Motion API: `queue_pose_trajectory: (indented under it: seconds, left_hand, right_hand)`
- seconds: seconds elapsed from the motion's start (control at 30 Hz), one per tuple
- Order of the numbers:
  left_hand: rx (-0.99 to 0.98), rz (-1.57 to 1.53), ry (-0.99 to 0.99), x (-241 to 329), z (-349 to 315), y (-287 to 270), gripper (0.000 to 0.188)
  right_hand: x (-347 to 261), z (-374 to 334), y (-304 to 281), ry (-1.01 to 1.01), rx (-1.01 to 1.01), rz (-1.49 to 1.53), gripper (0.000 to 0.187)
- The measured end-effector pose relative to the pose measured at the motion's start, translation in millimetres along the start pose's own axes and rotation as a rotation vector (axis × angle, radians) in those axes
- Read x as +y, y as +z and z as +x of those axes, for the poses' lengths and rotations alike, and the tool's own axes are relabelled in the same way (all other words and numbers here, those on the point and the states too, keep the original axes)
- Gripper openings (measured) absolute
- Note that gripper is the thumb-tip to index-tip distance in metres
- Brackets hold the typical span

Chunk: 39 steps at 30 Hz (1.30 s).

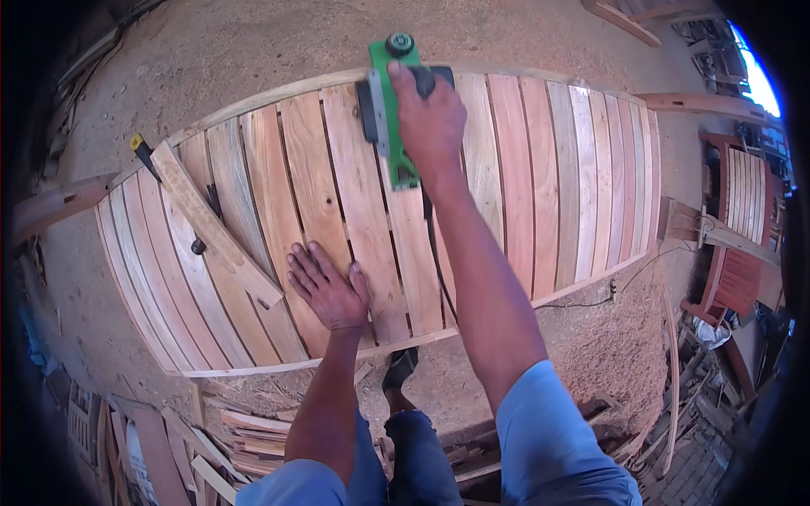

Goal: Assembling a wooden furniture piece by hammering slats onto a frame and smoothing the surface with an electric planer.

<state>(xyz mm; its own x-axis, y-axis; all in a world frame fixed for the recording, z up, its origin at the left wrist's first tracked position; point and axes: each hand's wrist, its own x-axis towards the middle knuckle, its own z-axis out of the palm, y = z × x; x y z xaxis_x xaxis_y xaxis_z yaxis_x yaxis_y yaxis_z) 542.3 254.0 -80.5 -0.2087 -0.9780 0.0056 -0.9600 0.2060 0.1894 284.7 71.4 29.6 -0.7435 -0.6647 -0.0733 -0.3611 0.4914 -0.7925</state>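
A long slatted wooden panel [544,185] lies across the view, its many slats running away from me with narrow gaps between them. My right hand [430,118] is closed around the handle of a green electric planer [388,126], which rests on the slats at the panel's far edge. Its dark cord [437,261] runs back toward me under my right forearm. My left hand [327,291] lies flat on the slats near the close edge, fingers spread, with nothing in it.
A loose curved wooden piece [211,223] lies on the panel's left part, beside a yellow-and-black tool [142,148]. Wood offcuts [253,430] are piled on the ground near my legs. A reddish slatted wooden piece [730,253] stands at the right. Sawdust covers the ground [278,38].
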Motion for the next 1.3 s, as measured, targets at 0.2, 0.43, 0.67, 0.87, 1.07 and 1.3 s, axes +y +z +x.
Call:
queue_pose_trajectory:
  seconds: [0.2, 0.43, 0.67, 0.87, 1.07, 1.3]
  left_hand:
    - [0.054, -0.022, 0.031, 4.0, -2.3, 7.9, 0.085]
    - [0.080, 0.031, 0.040, -12.2, -3.3, 9.8, 0.085]
    - [0.102, 0.022, 0.049, -0.6, -6.1, 13.1, 0.084]
    - [0.108, 0.030, 0.061, -2.2, -3.0, 9.5, 0.083]
    - [0.059, 0.018, 0.043, 1.5, -2.5, 6.7, 0.083]
    - [0.024, 0.005, 0.025, -0.4, -1.0, 3.1, 0.086]
  right_hand:
    - [5.0, 0.9, -7.2, -0.066, -0.017, -0.014, 0.083]
    - [71.6, -230.6, -90.8, 0.225, -0.156, 0.087, 0.051]
    - [154.7, -396.6, -159.8, 0.216, -0.138, 0.062, 0.044]
    - [140.3, -360.9, -136.4, 0.185, -0.140, 0.052, 0.045]
    - [107.8, -296.3, -101.1, 0.177, -0.096, 0.014, 0.043]
    - [73.1, -230.4, -78.4, 0.186, -0.090, 0.109, 0.044]
